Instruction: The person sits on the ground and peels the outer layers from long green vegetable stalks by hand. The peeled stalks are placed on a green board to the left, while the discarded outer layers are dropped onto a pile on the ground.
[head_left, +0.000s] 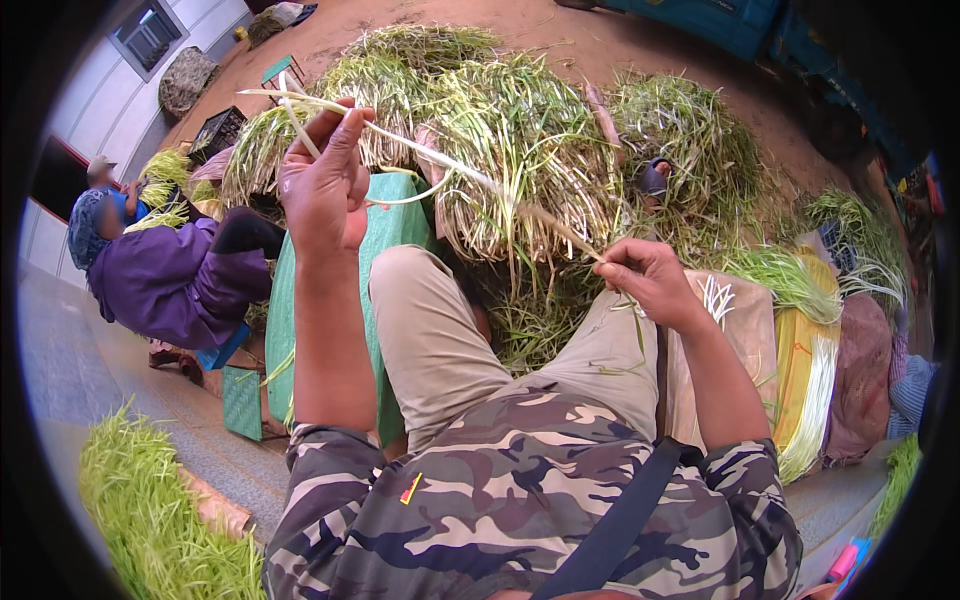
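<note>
My left hand (326, 176) is raised at the upper left, its thumb and fingers closed on a long pale leafy stalk (450, 161). Another end of pale stalk loops above and behind those fingers. Down to the right, the stalk turns into a thin brown, dry strip, which my right hand (649, 281) pinches between thumb and fingertips. The strip runs taut between both hands. Behind it lies a big heap of similar green and white stalks (525, 135). Close to my right wrist, several short white stalks (716, 296) rest on a tan covered surface (742, 345).
A green woven sack (289, 337) drapes beside my left knee. Two people (165, 262) sit at left. Cleaned-looking white stalks (810, 405) lie on yellow material (799, 337) at right. Bright green leaves (150, 502) fill the lower left. A blue vehicle (720, 22) stands at the back.
</note>
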